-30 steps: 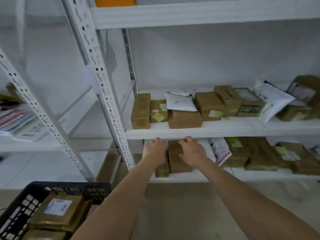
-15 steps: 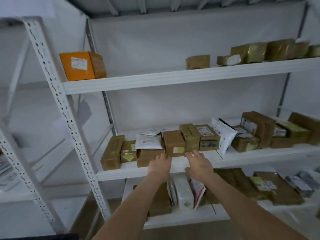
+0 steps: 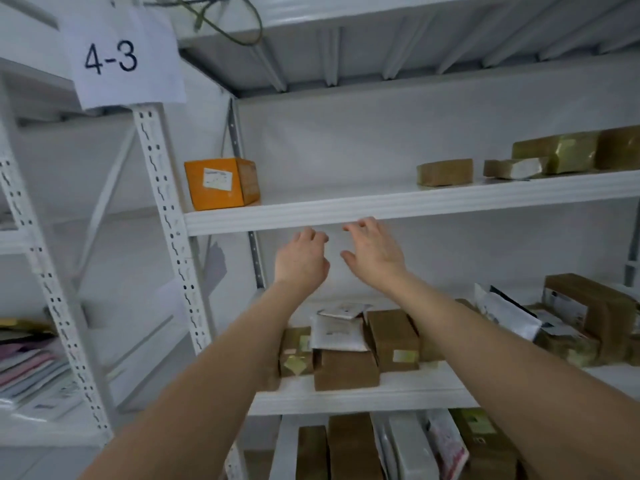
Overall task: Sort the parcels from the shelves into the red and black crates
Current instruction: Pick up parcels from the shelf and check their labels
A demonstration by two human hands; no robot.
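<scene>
A white shelving rack fills the view, a paper sign marked 4-3 hanging at its top left, brown cardboard parcels crowding the middle shelf and an orange box standing alone at the left end of the shelf above. The left hand and right hand are raised side by side, apart, just at that upper shelf's front edge, fingers loosely curled and holding nothing

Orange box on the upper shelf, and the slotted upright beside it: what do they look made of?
The orange box looks like matte cardboard: crisp folded edges, a white label stuck on. The upright looks like white-painted metal: thin section, rows of punched slots.
</scene>
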